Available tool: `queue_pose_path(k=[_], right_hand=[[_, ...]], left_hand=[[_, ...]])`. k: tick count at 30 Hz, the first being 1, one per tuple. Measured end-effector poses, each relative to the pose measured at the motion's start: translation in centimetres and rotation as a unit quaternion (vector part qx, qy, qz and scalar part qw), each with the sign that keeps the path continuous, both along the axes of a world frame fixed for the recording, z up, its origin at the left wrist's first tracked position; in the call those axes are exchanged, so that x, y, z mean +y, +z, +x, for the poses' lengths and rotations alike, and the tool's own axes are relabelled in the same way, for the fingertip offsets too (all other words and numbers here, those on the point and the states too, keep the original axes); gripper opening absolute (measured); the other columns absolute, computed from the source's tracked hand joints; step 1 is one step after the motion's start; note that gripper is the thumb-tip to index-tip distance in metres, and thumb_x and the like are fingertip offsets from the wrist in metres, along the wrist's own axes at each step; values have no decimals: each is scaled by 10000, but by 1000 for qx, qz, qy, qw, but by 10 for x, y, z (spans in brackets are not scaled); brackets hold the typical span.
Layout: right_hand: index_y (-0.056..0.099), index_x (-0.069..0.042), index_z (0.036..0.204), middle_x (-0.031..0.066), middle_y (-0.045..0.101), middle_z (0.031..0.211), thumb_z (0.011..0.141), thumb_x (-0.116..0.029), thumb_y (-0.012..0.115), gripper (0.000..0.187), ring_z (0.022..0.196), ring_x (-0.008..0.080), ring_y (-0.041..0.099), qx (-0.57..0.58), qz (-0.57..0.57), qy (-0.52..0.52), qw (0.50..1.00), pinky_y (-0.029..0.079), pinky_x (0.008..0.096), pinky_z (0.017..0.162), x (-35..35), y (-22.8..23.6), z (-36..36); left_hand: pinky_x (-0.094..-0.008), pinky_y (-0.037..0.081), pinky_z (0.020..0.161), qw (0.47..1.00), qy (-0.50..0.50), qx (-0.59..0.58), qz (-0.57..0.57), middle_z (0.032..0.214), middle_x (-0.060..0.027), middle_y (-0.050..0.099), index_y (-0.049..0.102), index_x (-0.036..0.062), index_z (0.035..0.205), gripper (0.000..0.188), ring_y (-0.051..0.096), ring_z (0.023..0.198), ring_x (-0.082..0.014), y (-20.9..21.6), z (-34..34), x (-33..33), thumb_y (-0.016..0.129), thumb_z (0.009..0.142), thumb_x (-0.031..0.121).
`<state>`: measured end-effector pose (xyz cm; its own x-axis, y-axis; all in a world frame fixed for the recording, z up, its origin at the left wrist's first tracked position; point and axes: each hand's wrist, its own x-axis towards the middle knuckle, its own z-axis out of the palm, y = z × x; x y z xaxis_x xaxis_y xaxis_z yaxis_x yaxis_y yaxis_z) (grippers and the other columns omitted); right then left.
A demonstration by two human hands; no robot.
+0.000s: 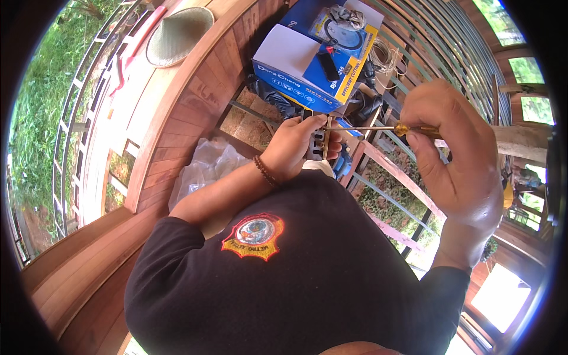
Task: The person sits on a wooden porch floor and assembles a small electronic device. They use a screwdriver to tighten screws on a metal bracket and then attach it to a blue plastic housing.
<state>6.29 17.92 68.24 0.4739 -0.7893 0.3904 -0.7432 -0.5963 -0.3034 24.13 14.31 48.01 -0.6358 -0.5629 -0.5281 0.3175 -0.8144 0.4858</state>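
Observation:
In front of my chest my left hand [294,142] grips a small slotted metal piece [318,145], with the thumb along its top and the fingers round its far side. What exactly the piece is I cannot make out. My right hand [455,148], raised at the right, is closed round the amber handle of a screwdriver [378,128]. The long shaft runs leftward, nearly level, and its tip meets the metal piece beside my left thumb. Whether the tip sits in a screw is too small to tell. A beaded bracelet [267,171] circles my left wrist.
Beyond my hands stands a blue and white cardboard box [307,65] with a black phone-like object [328,63] on top. A clear plastic bag [207,163] lies by the wooden plank wall [183,118]. A woven conical hat [180,38] rests at upper left. Metal bars [438,35] span the right.

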Motion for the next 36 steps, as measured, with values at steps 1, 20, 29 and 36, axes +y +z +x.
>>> queue_pose_path(k=[1, 20, 29, 36], right_hand=[[642, 20, 981, 116, 655, 843, 887, -95, 742, 179, 687, 173, 650, 9, 15, -8, 1000, 518, 265, 595, 1, 4, 0], [657, 3, 855, 129, 652, 744, 721, 0, 746, 162, 632, 242, 610, -86, -32, -138, 986, 460, 324, 570, 45, 10, -16], [658, 18, 877, 123, 615, 730, 698, 48, 740, 200, 620, 222, 576, -69, 29, -71, 995, 444, 310, 563, 49, 0, -26], [656, 16, 873, 117, 611, 722, 713, 53, 736, 184, 607, 213, 568, -59, 25, -72, 995, 436, 304, 548, 48, 0, -25]], left_hand=[[-393, 594, 795, 1000, -2, 1, -1, 974, -159, 713, 630, -30, 1191, 337, 720, 866, -275, 0, 0, 0, 542, 1028, 252], [-438, 604, 828, 999, 36, 2, 8, 994, -152, 702, 647, -21, 1137, 315, 712, 900, -288, 10, 4, -7, 542, 1022, 253], [-440, 616, 804, 997, 58, -22, -43, 984, -159, 693, 658, -31, 1116, 307, 707, 908, -264, 7, -4, -6, 551, 1021, 241], [-436, 618, 799, 997, 54, -30, -35, 971, -164, 695, 644, -26, 1113, 286, 710, 900, -269, 13, -8, -6, 554, 1021, 229]])
